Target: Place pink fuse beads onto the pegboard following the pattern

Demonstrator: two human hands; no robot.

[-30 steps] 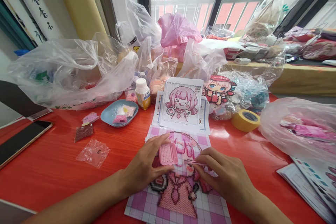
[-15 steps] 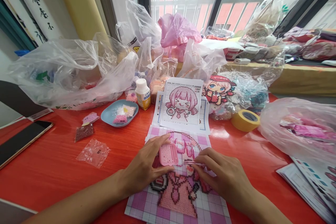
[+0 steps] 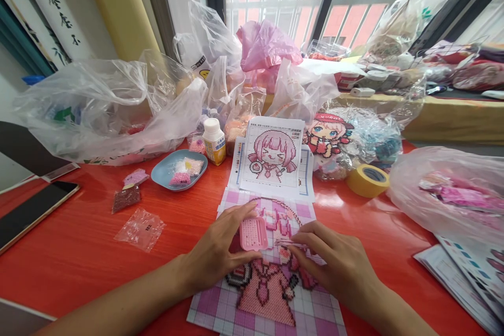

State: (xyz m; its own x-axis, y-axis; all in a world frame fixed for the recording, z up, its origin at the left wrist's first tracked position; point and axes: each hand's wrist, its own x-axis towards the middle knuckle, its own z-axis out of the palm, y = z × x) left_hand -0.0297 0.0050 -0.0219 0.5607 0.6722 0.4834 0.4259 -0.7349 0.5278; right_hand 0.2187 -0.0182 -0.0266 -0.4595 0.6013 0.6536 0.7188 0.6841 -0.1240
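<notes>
A pink checked pegboard (image 3: 220,307) lies at the table's near edge with a partly built pink bead figure (image 3: 268,286) on it. My left hand (image 3: 214,252) grips a small pink bead tray (image 3: 253,233) between thumb and fingers, just above the board. My right hand (image 3: 334,262) is closed on thin pink tweezers (image 3: 289,243), whose tip points left at the beads beside the tray. A printed pattern sheet (image 3: 271,157) of the same figure lies just beyond the board.
On the red table: a blue dish (image 3: 161,174) with bead packets, a white bottle (image 3: 214,140), small bead bags (image 3: 139,228), a phone (image 3: 33,210) at left, yellow tape (image 3: 368,180), plastic bags (image 3: 102,107) behind, leaflets (image 3: 464,278) at right.
Almost nothing differs: both hands stay in place, with the tweezers and right fingers shifted very slightly over the beads.
</notes>
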